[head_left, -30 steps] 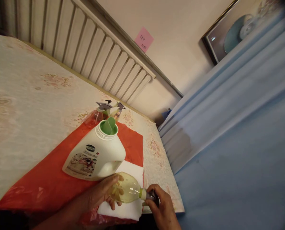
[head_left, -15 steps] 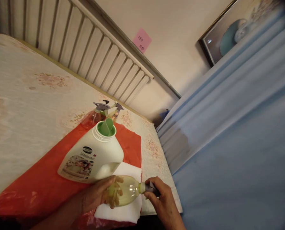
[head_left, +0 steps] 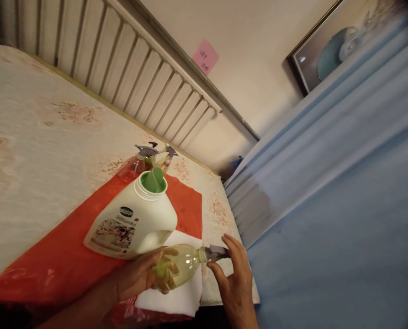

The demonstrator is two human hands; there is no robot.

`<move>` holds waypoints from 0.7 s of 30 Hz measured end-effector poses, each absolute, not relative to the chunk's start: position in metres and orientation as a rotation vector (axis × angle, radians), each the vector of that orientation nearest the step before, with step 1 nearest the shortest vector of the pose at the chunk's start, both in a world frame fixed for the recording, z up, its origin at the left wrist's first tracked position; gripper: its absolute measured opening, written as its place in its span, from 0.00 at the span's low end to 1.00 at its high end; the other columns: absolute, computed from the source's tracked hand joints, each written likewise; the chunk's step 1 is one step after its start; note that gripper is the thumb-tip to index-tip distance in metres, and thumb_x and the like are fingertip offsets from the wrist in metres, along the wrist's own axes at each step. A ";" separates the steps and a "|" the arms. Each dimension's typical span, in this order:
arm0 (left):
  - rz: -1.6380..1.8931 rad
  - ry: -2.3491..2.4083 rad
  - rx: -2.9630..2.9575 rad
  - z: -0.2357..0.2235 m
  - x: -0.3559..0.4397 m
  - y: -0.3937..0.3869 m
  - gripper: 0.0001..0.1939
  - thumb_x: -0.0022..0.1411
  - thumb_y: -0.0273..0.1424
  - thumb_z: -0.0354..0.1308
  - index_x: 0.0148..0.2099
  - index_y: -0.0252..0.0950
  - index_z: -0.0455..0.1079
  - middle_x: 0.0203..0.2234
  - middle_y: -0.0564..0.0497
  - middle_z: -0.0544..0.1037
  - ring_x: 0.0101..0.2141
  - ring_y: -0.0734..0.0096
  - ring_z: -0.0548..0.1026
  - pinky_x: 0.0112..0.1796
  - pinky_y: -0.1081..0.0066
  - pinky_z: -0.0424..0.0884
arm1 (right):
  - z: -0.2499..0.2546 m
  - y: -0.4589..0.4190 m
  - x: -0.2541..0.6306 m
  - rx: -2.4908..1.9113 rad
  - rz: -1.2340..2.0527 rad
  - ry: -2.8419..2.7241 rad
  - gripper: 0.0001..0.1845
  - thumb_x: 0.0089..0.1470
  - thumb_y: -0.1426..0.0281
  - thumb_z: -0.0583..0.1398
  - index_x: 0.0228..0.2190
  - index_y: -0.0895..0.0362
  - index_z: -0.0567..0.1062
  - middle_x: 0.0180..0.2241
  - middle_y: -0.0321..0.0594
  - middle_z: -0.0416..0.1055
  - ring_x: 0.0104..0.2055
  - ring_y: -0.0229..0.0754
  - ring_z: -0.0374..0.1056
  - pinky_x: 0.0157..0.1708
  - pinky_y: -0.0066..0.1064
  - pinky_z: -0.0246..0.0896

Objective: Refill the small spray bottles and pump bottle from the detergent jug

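My left hand point(head_left: 140, 273) is wrapped round the base of a clear spray bottle point(head_left: 187, 264), tilted on its side with its nozzle end to the right. Its grey trigger head point(head_left: 216, 252) lies between the spread thumb and fingers of my right hand point(head_left: 238, 278). Whether those fingers touch the head is hard to tell. Just beyond the bottle stands a large white detergent jug point(head_left: 145, 219), uncapped, with a green funnel-like piece point(head_left: 154, 179) in its mouth. Below the bottle lies a folded white cloth point(head_left: 183, 299).
A red plastic sheet point(head_left: 60, 246) lies under the jug on the floral tablecloth point(head_left: 25, 119). Several other spray bottles point(head_left: 135, 165) stand behind the jug. A radiator point(head_left: 135, 68) runs along the wall, and a blue curtain point(head_left: 327, 205) hangs on the right.
My right hand has loosened from the trigger head, its fingers now spread apart. The spray bottle has risen slightly and its nozzle end tilts a little higher.
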State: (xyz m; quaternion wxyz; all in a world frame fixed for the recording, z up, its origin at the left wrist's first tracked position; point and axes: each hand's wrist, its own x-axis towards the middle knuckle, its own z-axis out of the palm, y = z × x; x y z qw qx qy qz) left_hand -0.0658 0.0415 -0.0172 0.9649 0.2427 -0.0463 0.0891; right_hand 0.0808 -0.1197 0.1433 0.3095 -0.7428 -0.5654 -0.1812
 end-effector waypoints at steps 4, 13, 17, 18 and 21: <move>0.177 -0.111 0.465 -0.013 -0.067 0.042 0.28 0.57 0.48 0.63 0.55 0.39 0.67 0.43 0.44 0.78 0.40 0.54 0.78 0.40 0.58 0.68 | 0.138 -0.125 0.073 -1.936 -0.644 -1.185 0.16 0.55 0.63 0.64 0.44 0.56 0.73 0.42 0.48 0.72 0.46 0.52 0.68 0.48 0.45 0.63; 0.216 -0.120 0.609 0.021 -0.076 0.038 0.32 0.56 0.41 0.66 0.61 0.39 0.67 0.53 0.46 0.76 0.52 0.51 0.71 0.49 0.58 0.66 | 0.118 -0.112 0.070 -1.787 0.384 -0.769 0.24 0.56 0.49 0.58 0.38 0.57 0.75 0.32 0.43 0.76 0.36 0.45 0.72 0.37 0.35 0.68; 0.249 -0.046 0.713 0.001 -0.069 0.038 0.35 0.51 0.41 0.69 0.60 0.41 0.65 0.51 0.46 0.76 0.49 0.53 0.74 0.46 0.58 0.68 | 0.109 -0.104 0.075 -1.736 0.380 -0.641 0.28 0.54 0.45 0.58 0.32 0.59 0.76 0.30 0.42 0.75 0.33 0.43 0.71 0.34 0.33 0.67; 0.252 -0.014 0.750 -0.007 -0.066 0.039 0.37 0.49 0.39 0.71 0.60 0.42 0.64 0.50 0.46 0.75 0.48 0.54 0.74 0.45 0.58 0.69 | 0.107 -0.103 0.076 -1.735 0.382 -0.612 0.28 0.53 0.44 0.59 0.31 0.59 0.76 0.30 0.41 0.75 0.33 0.43 0.71 0.34 0.33 0.67; 0.285 0.078 0.876 -0.026 -0.058 0.040 0.41 0.45 0.35 0.73 0.60 0.44 0.62 0.51 0.46 0.73 0.49 0.54 0.74 0.48 0.56 0.69 | 0.105 -0.102 0.077 -1.735 0.406 -0.563 0.27 0.50 0.45 0.62 0.31 0.59 0.77 0.30 0.41 0.76 0.33 0.43 0.71 0.33 0.31 0.66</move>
